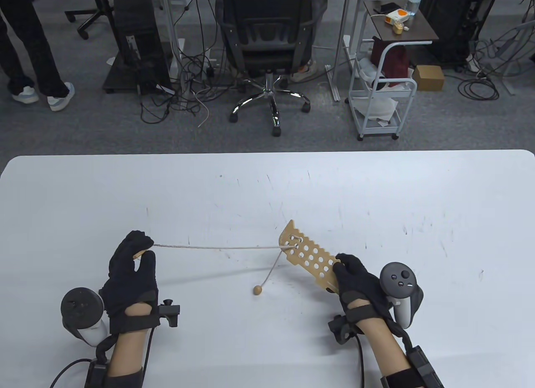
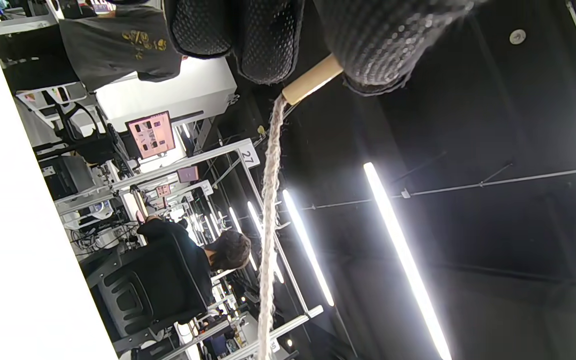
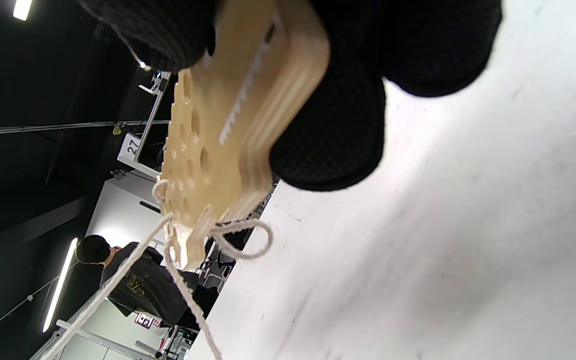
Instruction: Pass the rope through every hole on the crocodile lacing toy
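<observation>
Over on the left, black-gloved left hand (image 1: 133, 262) pinching the small wooden needle tip (image 2: 312, 79) of the pale braided rope (image 1: 217, 247) between thumb and fingers, line pulled taut across the white table (image 1: 83, 195). Middle: round wooden stopper bead (image 1: 258, 290) lying on the table at the rope's tail. Further right, flat pale plywood crocodile lacing board (image 1: 308, 257), tilted and lifted, gripped at its near end by the curled fingers of the black-gloved right hand (image 1: 355, 279). Only a couple of far-end holes laced, looks like; most rows open, so plenty left. Nothing blocking; black office chair (image 1: 267, 37) and white trolley (image 1: 378, 99) well beyond the table.
</observation>
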The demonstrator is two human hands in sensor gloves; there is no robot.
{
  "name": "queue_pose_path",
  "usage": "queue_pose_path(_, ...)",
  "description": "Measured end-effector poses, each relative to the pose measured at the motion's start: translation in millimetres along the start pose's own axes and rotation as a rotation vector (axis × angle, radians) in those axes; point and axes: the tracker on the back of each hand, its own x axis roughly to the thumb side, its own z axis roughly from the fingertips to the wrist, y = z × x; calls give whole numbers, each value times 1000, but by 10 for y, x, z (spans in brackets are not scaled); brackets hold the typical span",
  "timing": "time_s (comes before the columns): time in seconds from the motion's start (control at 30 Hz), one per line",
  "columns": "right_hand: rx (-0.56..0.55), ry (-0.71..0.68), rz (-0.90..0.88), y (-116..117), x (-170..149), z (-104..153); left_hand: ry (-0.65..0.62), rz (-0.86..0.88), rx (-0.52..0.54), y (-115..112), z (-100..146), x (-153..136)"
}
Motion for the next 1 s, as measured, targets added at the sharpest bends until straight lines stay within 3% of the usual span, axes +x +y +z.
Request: queue_pose_path(1.0,-183,150,-62,-384,-272,-106,47,59,104,231,-43,-172)
